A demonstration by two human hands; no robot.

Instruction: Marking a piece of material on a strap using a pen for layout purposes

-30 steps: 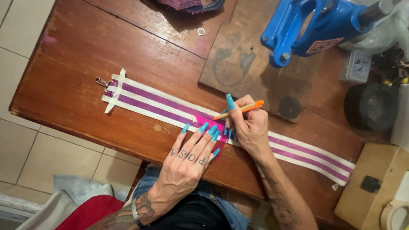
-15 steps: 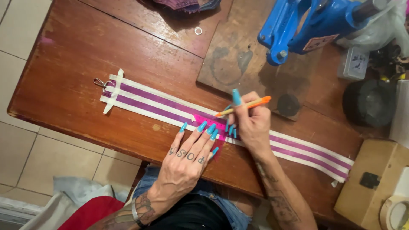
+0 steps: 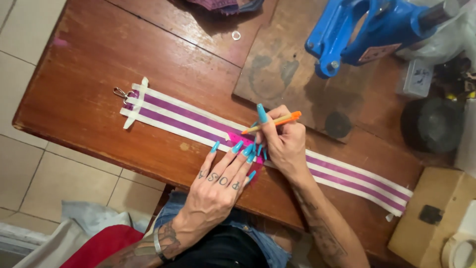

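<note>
Two hands met on the purple-and-white strap (image 3: 188, 119) lying across the wooden table (image 3: 89, 64), left hand (image 3: 220, 183) flat, fingers spread, pressing it, right hand (image 3: 282, 141) gripping an orange pen (image 3: 271, 122) just above.

Worn brown wooden table (image 3: 89, 84), blue cast-metal press (image 3: 367, 30) on dark wooden board (image 3: 282, 69), small white ring (image 3: 236, 35), black round container (image 3: 431, 124), tan cardboard box (image 3: 426, 233), tiled floor (image 3: 25, 39).
</note>
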